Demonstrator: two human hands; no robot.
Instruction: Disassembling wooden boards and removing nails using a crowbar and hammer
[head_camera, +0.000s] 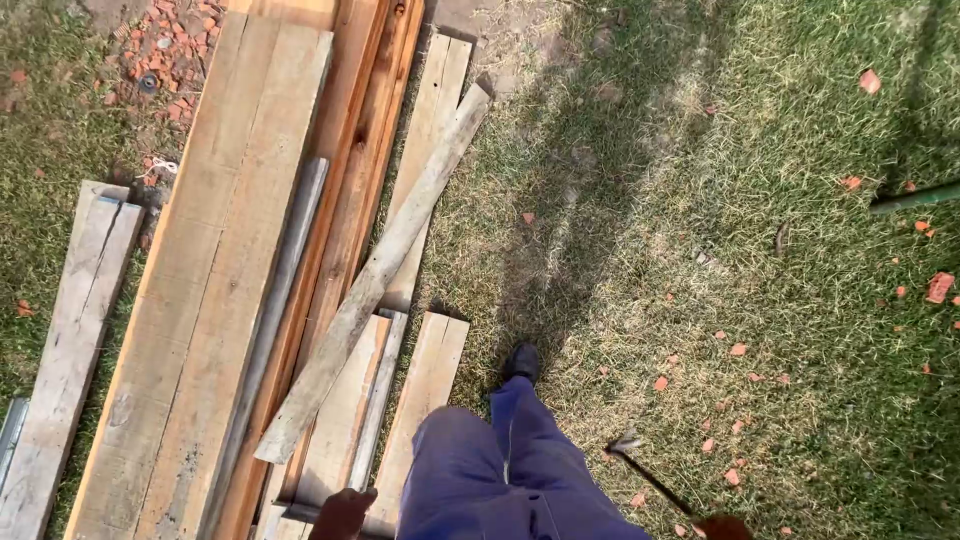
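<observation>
while the right hand (722, 527) has its fingers wrapped round a thin dark hooked bar (650, 480) over the grass (700, 200), the left hand (342, 512), finger state unclear, hangs beside stacked planks (230, 250), no plank lifted or pried.
</observation>
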